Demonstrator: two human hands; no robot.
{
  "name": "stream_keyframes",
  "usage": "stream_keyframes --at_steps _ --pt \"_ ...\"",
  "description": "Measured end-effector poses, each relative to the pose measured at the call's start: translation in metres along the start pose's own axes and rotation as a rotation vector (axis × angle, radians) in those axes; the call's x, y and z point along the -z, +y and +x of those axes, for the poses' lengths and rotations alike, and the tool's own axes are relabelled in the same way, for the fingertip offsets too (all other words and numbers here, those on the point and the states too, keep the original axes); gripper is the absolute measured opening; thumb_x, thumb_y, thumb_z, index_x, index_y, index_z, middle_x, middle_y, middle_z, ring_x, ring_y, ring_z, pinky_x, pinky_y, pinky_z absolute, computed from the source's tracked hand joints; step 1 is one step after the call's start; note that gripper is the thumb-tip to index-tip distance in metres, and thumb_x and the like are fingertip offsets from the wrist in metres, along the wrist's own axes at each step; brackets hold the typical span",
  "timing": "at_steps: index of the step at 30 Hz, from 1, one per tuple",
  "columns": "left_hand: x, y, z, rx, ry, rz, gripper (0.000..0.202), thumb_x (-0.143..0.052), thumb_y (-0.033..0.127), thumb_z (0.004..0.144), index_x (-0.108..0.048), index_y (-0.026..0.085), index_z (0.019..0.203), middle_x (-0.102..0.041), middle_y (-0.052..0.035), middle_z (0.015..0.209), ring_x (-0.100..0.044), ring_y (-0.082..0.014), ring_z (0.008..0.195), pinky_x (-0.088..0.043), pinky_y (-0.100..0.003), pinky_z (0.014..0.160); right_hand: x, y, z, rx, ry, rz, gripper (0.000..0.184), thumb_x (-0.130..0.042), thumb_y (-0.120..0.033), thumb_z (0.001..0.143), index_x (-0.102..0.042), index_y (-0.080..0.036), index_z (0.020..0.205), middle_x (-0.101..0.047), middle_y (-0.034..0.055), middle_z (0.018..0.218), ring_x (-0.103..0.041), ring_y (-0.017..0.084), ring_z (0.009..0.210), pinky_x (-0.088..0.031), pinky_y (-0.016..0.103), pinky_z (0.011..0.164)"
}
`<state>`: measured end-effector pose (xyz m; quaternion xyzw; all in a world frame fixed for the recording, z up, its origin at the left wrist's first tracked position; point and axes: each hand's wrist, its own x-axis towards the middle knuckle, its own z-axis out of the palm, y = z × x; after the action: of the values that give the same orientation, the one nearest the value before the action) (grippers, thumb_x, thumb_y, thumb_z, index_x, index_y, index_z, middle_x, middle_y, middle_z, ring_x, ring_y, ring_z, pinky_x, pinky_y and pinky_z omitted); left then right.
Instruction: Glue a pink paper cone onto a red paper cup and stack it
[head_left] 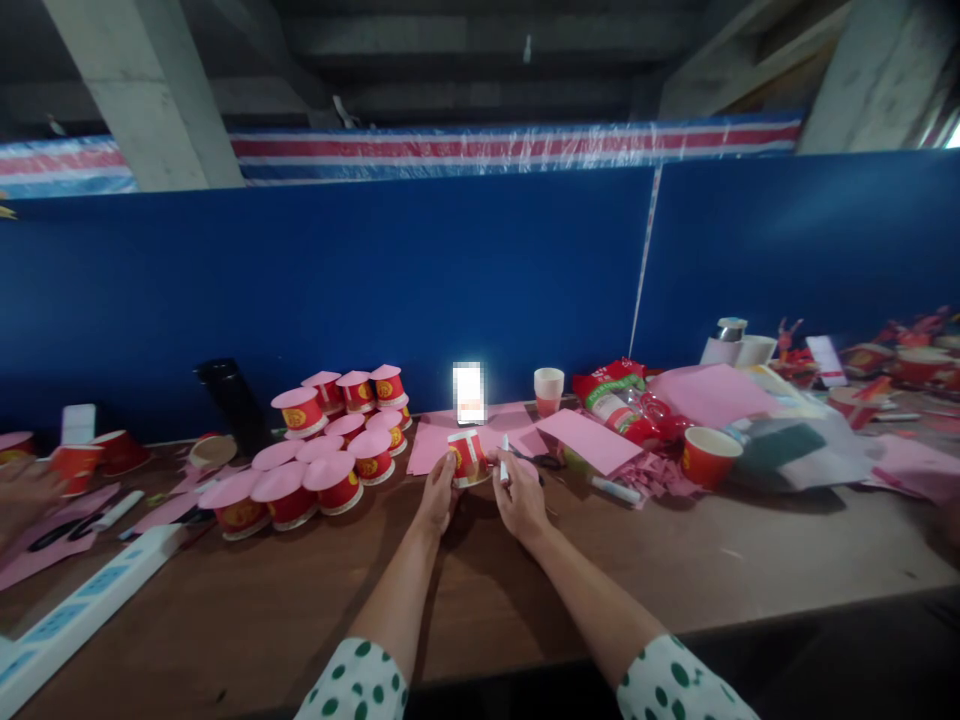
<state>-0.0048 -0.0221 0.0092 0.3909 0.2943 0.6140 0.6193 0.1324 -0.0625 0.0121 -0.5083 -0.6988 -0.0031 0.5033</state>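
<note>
My left hand [435, 500] grips the side of a red paper cup [469, 460] with a yellow emblem and a white strip on it. Pinched in my right hand [523, 500] is a slim white marker-like stick [505, 458], upright beside the cup; its exact kind is too small to tell. The right fingertips are close to the cup's right side. Behind the cup lie pink paper sheets [431, 440], and a lit phone [470, 395] stands there. Black-handled scissors [551, 461] lie partly hidden just right of my right hand.
Several red cups topped with pink paper discs [330, 470] stand left. Rightward are a pale cup [549, 385], a red plastic package [615, 395], pink scraps [664, 475] and another red cup [711, 457]. A white power strip [90, 600] and another person's hand [26, 490] are far left.
</note>
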Motion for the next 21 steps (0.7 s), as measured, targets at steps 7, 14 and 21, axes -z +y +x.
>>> stream_keyframes --at_steps 7,14,21 --pt "0.002 -0.002 0.001 0.010 0.007 -0.008 0.036 -0.070 0.041 0.068 -0.060 0.019 0.095 -0.069 -0.0019 0.086 -0.066 -0.0138 0.072 -0.052 -0.024 0.066 0.000 0.002 0.001 0.010 0.033 -0.003 0.024 -0.041 -0.018 0.087 -0.054 -0.019 0.108 -0.067 0.0061 0.098 -0.061 0.019 0.084 -0.045 0.029 0.076" --pt "0.000 -0.003 0.003 -0.012 -0.014 -0.012 0.037 -0.071 0.042 0.067 -0.061 0.014 0.090 -0.068 -0.0045 0.083 -0.066 -0.0173 0.078 -0.052 -0.030 0.074 -0.003 -0.001 0.000 0.034 0.122 0.030 0.031 -0.042 -0.022 0.090 -0.050 -0.018 0.120 -0.066 0.0079 0.103 -0.061 0.020 0.092 -0.047 0.033 0.082" --pt "0.002 -0.002 0.001 -0.030 0.000 0.029 0.041 -0.067 0.047 0.069 -0.058 0.018 0.098 -0.065 -0.0062 0.096 -0.064 -0.0183 0.086 -0.050 -0.033 0.078 0.008 -0.008 0.000 0.131 0.201 0.131 0.032 -0.042 -0.025 0.090 -0.053 -0.020 0.121 -0.063 0.0098 0.110 -0.059 0.021 0.101 -0.047 0.035 0.088"
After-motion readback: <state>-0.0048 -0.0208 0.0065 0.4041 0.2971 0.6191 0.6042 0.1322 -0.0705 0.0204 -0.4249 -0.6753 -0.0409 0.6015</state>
